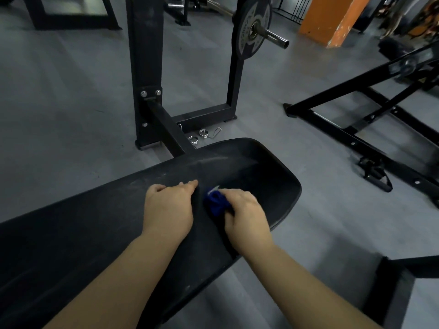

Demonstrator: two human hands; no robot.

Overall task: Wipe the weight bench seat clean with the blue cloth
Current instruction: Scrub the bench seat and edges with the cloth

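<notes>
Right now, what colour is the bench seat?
Black bench seat, with pale dusty smears; head view.

Bench seat (249, 167) matt black, scuffed; blue cloth (216, 203) soft fabric.

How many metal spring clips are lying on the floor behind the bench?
2. One spring clip lies just past the far edge of the bench pad; the other sits right behind it, by the rack's base. The frame beam may hide a third.
</notes>
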